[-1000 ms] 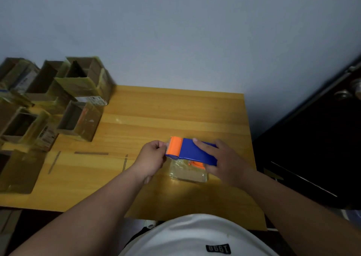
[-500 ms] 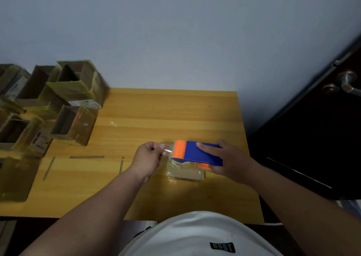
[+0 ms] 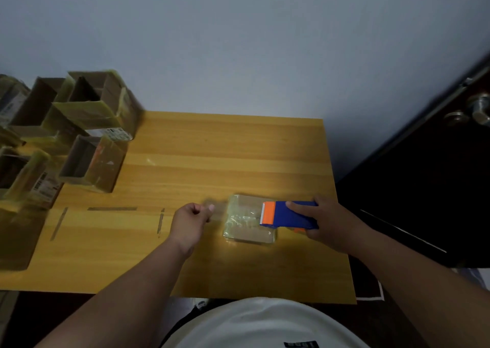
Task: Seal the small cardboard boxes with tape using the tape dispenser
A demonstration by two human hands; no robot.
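A small flat cardboard box, glossy with clear tape, lies on the wooden table in front of me. My right hand grips the blue tape dispenser, whose orange toothed end sits over the box's right part. My left hand pinches the free end of the clear tape just left of the box. The tape strip stretches across the box top between my two hands.
Several open cardboard boxes with yellowish tape are piled at the table's left and back-left. Short strips of tape are stuck on the wood left of my left hand. A dark door with a metal knob stands on the right.
My right hand has drawn the dispenser to the right across the box, uncovering most of its top. The left hand keeps its pinch on the tape end. The view has shifted slightly.
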